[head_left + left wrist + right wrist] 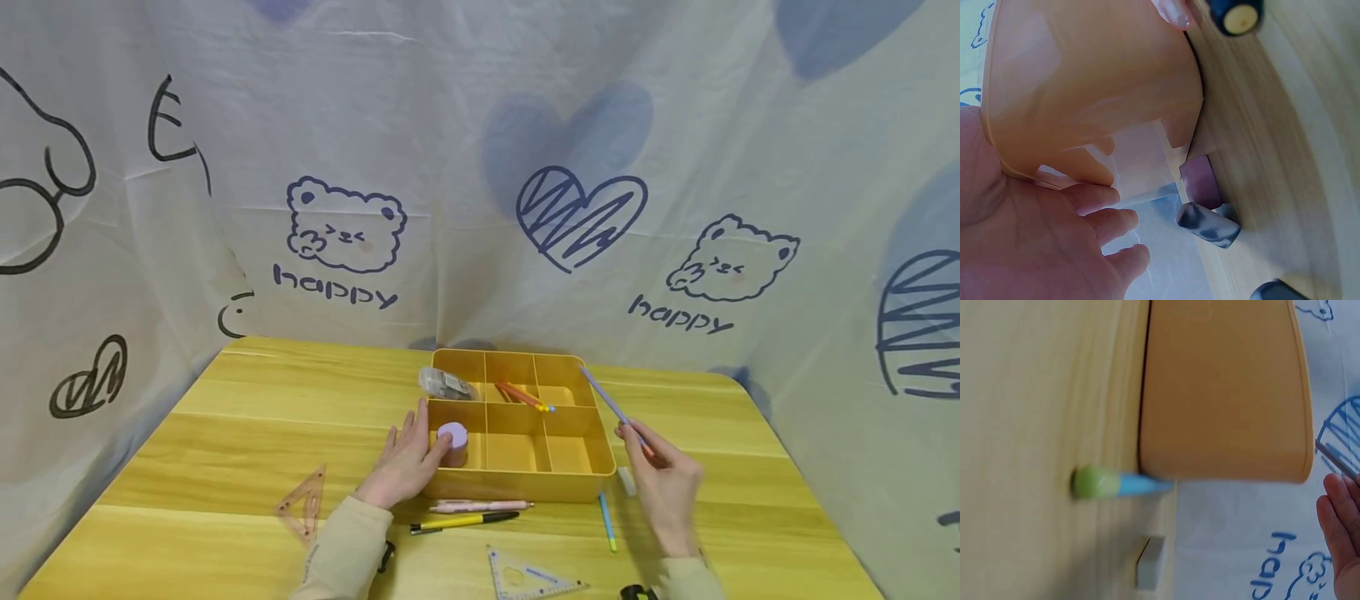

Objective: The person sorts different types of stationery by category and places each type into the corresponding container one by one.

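My left hand (405,461) rests at the left wall of a yellow organizer box (517,485). Its thumb reaches over the rim onto a round lilac-topped item (452,434) in the front left compartment, while the other fingers extend loosely along the outside in the left wrist view. In my right hand (663,487), a purple pencil (609,400) with a reddish end is pinched, slanting toward the box's back right corner. Orange pencils (522,394) lean across the back middle compartment. A clear packet (446,384) sits tilted in the back left compartment.
Before the box lie a pink pen (480,506), a yellow-and-black pen (465,522) and a clear set square (528,575). An orange set square (302,504) is at left. A blue-green pencil (607,523) and white eraser (627,481) lie right. A printed curtain (465,250) stands behind.
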